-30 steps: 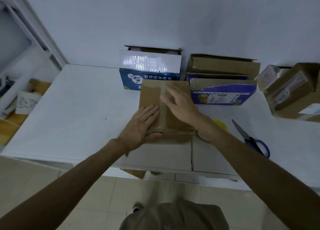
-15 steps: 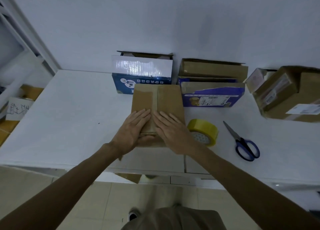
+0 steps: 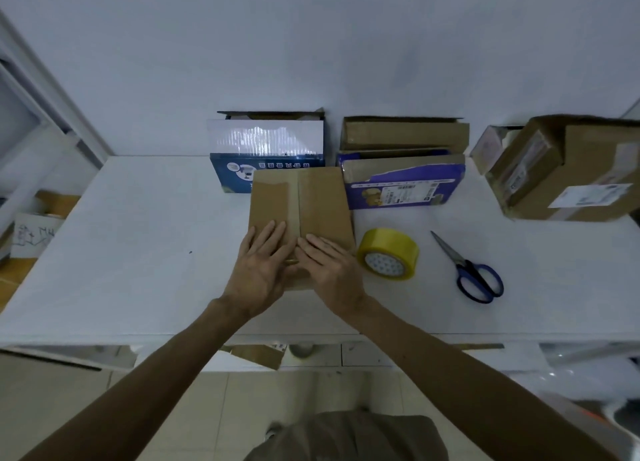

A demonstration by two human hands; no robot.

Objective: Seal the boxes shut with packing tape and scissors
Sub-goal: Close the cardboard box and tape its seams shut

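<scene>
A: Cardboard, brown: that is the box (image 3: pixel 322 200) in the middle of the white table (image 3: pixel 138 235). Its flaps are closed, and a strip of tape (image 3: pixel 293 200) runs along the seam from the far edge toward the person.

B: And the hands?

A: Both lie flat on the near end of the lid. The left hand (image 3: pixel 259 266) rests palm down just left of the seam, fingers straight and together. The right hand (image 3: pixel 332 270) rests just right of it, fingers straight too. Neither grasps anything, and the fingertips nearly meet over the tape.

B: Where are the tools?

A: The yellow roll of tape (image 3: pixel 388 254) sits on the table just beside the box's right side, near the right hand, its white core showing. The scissors (image 3: pixel 467 270), with blue handles, lie further right, blades together and pointing away, apart from the roll.

B: Other boxes?

A: A blue and white box (image 3: pixel 266 148) stands open against the wall, right behind the brown one. A purple box (image 3: pixel 401 186) with a label is next to it. Some larger brown boxes (image 3: pixel 571 173) sit at the table's right end.
</scene>
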